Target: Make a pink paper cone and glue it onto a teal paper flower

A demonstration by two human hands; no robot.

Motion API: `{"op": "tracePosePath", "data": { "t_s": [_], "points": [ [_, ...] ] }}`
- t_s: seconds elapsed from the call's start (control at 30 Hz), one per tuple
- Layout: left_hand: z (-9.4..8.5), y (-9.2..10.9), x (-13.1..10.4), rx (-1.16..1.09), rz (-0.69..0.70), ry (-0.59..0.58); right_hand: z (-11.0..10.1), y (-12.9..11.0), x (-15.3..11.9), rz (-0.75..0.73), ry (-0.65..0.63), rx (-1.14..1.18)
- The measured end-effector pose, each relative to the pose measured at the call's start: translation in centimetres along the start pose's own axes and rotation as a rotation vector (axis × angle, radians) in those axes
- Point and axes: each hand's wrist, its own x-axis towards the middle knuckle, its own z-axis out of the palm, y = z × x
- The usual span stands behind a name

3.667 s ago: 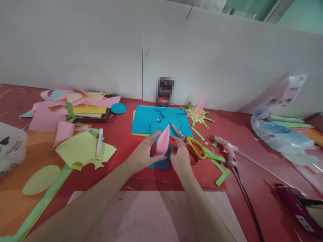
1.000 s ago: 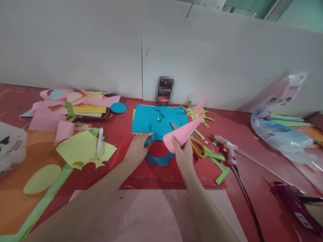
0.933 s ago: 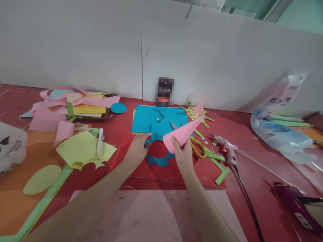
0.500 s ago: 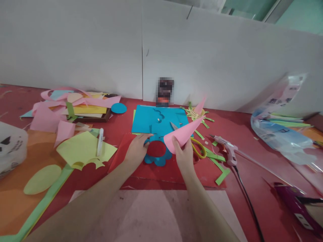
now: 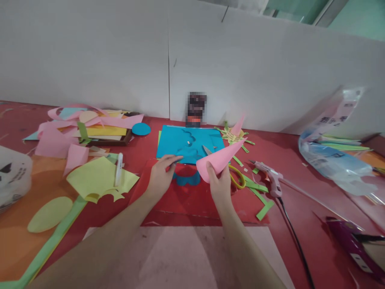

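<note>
My left hand (image 5: 161, 175) is closed, pinching the left edge of a blue scalloped paper ring (image 5: 188, 180). The ring is tilted, and its far part blends into the blue paper sheet (image 5: 168, 140) behind. In my right hand (image 5: 220, 188) is a pink paper cone (image 5: 224, 158), its point aimed up and right, its wide end towards the ring. Scissors with yellow handles (image 5: 237, 176) lie partly hidden behind the cone. Beyond them stands a smaller pink cone (image 5: 238, 127) on a pale yellow paper piece with green strips.
On the right lie a pink glue gun (image 5: 274, 182) with its cord, a purple tool (image 5: 351, 245) and a plastic bag (image 5: 333, 152). To the left are yellow-green paper (image 5: 93, 176), a white marker (image 5: 119, 168), a blue paper disc (image 5: 141, 129) and a tray (image 5: 120, 141) of paper scraps.
The blue ring has tipped up from facing me, its centre hole now seen nearly edge-on. My left fingers rose slightly with it. The pink cone stays almost where it was.
</note>
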Motion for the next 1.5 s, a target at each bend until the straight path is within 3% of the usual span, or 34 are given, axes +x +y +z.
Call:
{"op": "tracePosePath", "data": {
  "t_s": [0.13, 0.27, 0.47, 0.6, 0.7, 0.77, 0.93, 1.03, 1.13, 1.3, 1.4, 1.5],
  "points": [
    [-0.4, -0.1, 0.1, -0.020, -0.036, 0.204, -0.1, -0.1, 0.0, 0.016, -0.011, 0.006],
    [0.0, -1.6, 0.4, -0.037, -0.162, 0.349, -0.2, -0.2, 0.0, 0.023, -0.015, -0.006],
    [0.5, -3.2, 0.7, -0.121, -0.338, 0.329, -0.2, 0.0, -0.1, 0.031, -0.028, -0.024],
    [0.2, -2.5, 0.5, -0.066, -0.296, 0.369, -0.1, -0.2, -0.2, 0.040, -0.046, 0.002],
    [0.2, -1.5, 0.3, -0.115, -0.190, 0.433, 0.0, -0.4, -0.3, 0.045, -0.054, 0.034],
    [0.3, -0.9, 0.3, -0.252, -0.135, 0.326, 0.0, -0.5, -0.4, 0.056, -0.053, 0.049],
    [0.4, 0.6, 0.0, -0.549, -0.190, -0.411, 0.1, -0.8, -0.6, 0.071, -0.065, 0.074],
    [0.3, 0.9, -0.3, -0.613, -0.194, -0.593, 0.6, -0.8, -1.2, 0.012, -0.163, 0.118],
    [0.3, 0.7, -0.5, -0.698, -0.252, -0.637, 1.4, -0.8, -2.0, 0.011, -0.275, 0.148],
    [0.8, 0.3, -0.3, -0.860, -0.462, -0.439, 1.1, -0.6, -1.4, -0.030, -0.331, 0.177],
    [0.8, 0.4, -0.2, -0.893, -0.534, -0.391, -0.4, -0.2, 0.0, -0.090, -0.175, 0.047],
    [0.8, 0.6, -0.2, -0.891, -0.537, -0.403, -2.2, 0.2, 1.3, -0.093, 0.022, -0.224]
  ]
}}
